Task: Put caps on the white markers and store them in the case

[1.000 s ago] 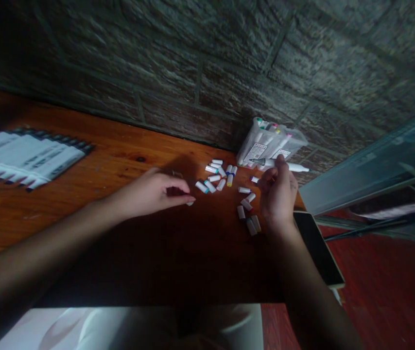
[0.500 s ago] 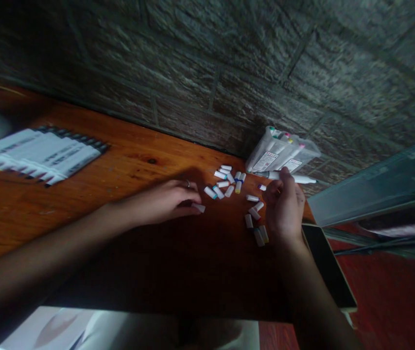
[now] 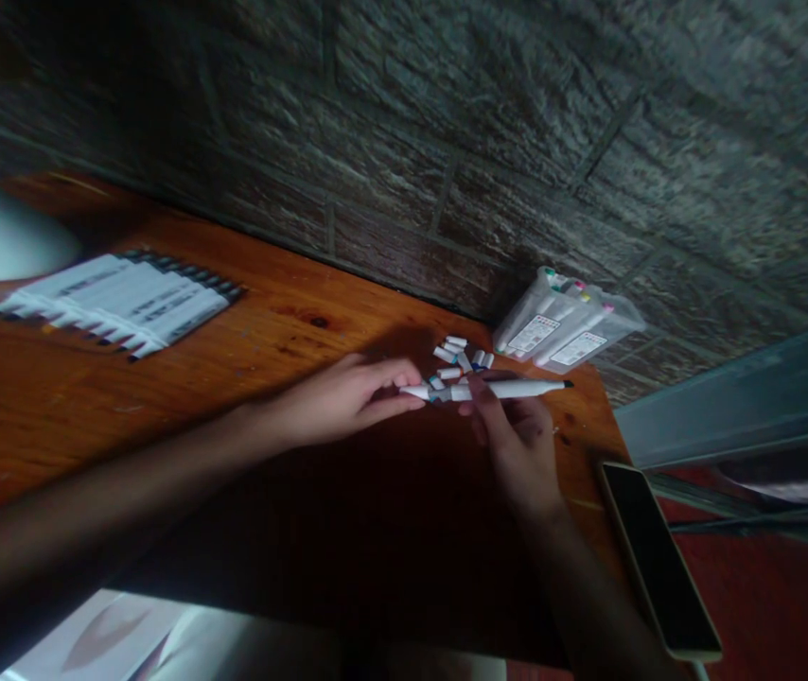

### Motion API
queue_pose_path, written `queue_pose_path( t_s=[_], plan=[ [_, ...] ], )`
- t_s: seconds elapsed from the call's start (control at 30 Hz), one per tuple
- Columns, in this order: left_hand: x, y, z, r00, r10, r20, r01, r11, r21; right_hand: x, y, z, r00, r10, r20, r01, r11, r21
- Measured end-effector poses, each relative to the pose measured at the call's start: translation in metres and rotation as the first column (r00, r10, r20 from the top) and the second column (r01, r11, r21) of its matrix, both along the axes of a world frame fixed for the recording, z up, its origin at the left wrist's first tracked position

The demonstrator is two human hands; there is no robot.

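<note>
The table (image 3: 290, 317) runs along the foot of the wall (image 3: 376, 123); on its left part lies a row of markers (image 3: 120, 303), well apart from the 2 hands; near the middle, the left hand (image 3: 358, 397) holds a cap (image 3: 412, 391); to its right, the right hand (image 3: 518, 440) holds 1 marker (image 3: 518, 389) crosswise, its left end at the cap, contact unclear; behind that lie loose caps (image 3: 456, 340), partly hidden; right of these, near the wall, stands a marker case (image 3: 621, 326); the phone (image 3: 659, 558) lies at the table's right edge.

left hand (image 3: 340, 402) pinches cap (image 3: 413, 391) | right hand (image 3: 519, 459) grips marker (image 3: 523, 388) | phone (image 3: 659, 560) on table (image 3: 283, 326)
</note>
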State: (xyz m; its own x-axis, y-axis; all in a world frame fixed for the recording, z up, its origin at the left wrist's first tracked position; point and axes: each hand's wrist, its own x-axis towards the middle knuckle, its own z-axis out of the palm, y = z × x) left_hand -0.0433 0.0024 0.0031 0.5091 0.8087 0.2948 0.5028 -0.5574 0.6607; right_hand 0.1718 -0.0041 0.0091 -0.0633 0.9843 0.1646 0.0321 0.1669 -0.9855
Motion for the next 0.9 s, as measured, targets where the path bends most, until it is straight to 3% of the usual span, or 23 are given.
queue_pose_path(
  t_s=[0.23, 0.4, 0.5, 0.63, 0.77, 0.9],
  plan=[
    [0.003, -0.002, -0.007, 0.999, -0.034, 0.027, 0.033, 0.999, 0.042, 0.003, -0.001, 0.001, 0.981, 0.148, 0.123, -0.155, 0.987, 0.048],
    [0.013, -0.004, -0.017, 0.989, -0.057, 0.135, 0.068, 0.995, -0.077, 0.01, -0.002, 0.0, 0.949, 0.133, 0.287, -0.193, 0.962, 0.192],
    [0.02, -0.005, -0.016, 0.943, 0.028, 0.332, 0.04, 0.98, -0.196, 0.01, -0.002, 0.003, 0.972, 0.105, 0.21, -0.14, 0.977, 0.161],
    [0.02, -0.005, -0.008, 0.878, 0.084, 0.471, 0.001, 0.984, -0.177, 0.007, 0.001, 0.004, 0.99, 0.126, 0.068, -0.127, 0.992, 0.016],
    [0.014, -0.006, -0.008, 0.956, 0.027, 0.293, -0.005, 0.997, -0.073, 0.005, 0.003, 0.0, 0.986, 0.135, 0.099, -0.139, 0.99, 0.035],
    [0.012, -0.006, -0.014, 0.995, -0.08, 0.055, 0.078, 0.996, 0.031, 0.009, 0.002, -0.006, 0.945, 0.07, 0.319, -0.134, 0.974, 0.181]
  ],
)
